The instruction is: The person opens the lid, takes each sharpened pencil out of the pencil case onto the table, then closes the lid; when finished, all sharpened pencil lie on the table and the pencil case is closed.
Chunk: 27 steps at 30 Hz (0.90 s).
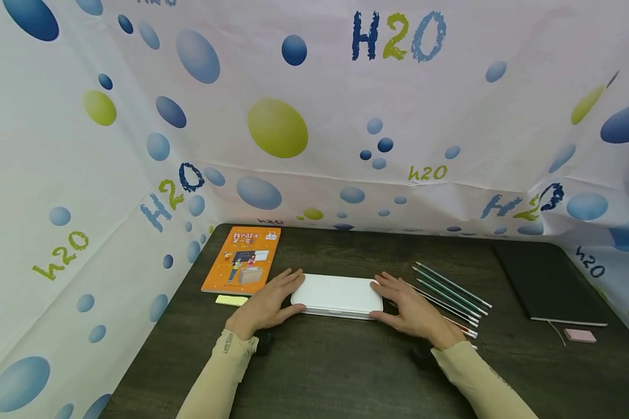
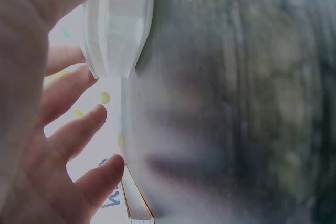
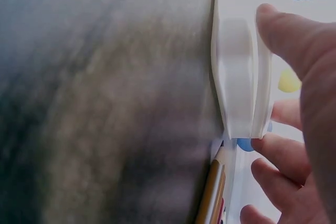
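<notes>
A white, rounded pencil case [image 1: 338,294] lies flat in the middle of the dark table, its lid down. My left hand [image 1: 269,301] grips its left end, with the thumb at the front corner and the fingertips at the back corner. At the other end my right hand [image 1: 410,305] holds it the same way. The left wrist view shows the case's end [image 2: 119,24] between thumb and forefinger, the other fingers spread below. In the right wrist view the thumb [image 3: 270,22] lies against the lid edge of the case [image 3: 239,77].
Several pencils [image 1: 448,291] lie beside my right hand, some partly behind it. An orange book [image 1: 243,259] and a yellow strip [image 1: 232,300] are at the left. A black notebook [image 1: 547,282] and a pink eraser [image 1: 580,336] lie at the right. A patterned sheet [image 1: 325,116] hangs behind the table.
</notes>
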### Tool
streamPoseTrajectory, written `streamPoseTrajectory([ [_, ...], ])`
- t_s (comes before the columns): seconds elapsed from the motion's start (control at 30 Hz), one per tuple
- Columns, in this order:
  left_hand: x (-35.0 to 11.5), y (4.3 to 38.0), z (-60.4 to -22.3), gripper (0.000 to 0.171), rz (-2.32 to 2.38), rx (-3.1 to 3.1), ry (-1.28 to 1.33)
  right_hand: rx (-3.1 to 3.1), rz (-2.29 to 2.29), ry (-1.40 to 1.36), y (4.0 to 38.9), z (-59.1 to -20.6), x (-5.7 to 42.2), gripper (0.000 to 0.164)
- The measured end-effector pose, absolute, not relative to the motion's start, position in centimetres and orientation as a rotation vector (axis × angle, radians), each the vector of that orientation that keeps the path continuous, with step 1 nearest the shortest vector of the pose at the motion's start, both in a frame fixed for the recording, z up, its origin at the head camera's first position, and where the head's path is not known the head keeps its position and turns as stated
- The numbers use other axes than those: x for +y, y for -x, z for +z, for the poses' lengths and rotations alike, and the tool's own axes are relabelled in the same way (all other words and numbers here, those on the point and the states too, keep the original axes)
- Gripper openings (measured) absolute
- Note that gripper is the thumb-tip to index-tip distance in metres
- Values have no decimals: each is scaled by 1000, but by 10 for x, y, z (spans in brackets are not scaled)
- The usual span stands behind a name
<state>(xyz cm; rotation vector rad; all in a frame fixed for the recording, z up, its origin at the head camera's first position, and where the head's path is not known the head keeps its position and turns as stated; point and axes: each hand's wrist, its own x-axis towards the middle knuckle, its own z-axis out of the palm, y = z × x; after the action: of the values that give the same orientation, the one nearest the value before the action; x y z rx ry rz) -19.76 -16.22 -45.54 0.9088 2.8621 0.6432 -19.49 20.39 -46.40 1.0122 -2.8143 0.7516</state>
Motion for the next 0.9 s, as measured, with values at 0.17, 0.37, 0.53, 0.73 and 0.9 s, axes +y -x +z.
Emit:
streamPoseTrajectory([
  [0.17, -162, 196, -453, 75, 645, 2866, -894, -2821, 748, -1003, 193, -464, 202, 77],
  [0.37, -163, 196, -451, 76, 636, 2879, -896, -2811, 722, -1008, 193, -466, 200, 78],
  [0.53, -164, 197, -450, 75, 599, 2891, -901, -2808, 701, -1009, 195, -465, 199, 77],
  [0.73, -163, 195, -451, 74, 505, 2921, -907, -2788, 660, -1005, 191, -465, 202, 76],
  [0.9, -162, 190, -453, 74, 369, 3015, -897, -2795, 513, -944, 182, -457, 215, 74],
])
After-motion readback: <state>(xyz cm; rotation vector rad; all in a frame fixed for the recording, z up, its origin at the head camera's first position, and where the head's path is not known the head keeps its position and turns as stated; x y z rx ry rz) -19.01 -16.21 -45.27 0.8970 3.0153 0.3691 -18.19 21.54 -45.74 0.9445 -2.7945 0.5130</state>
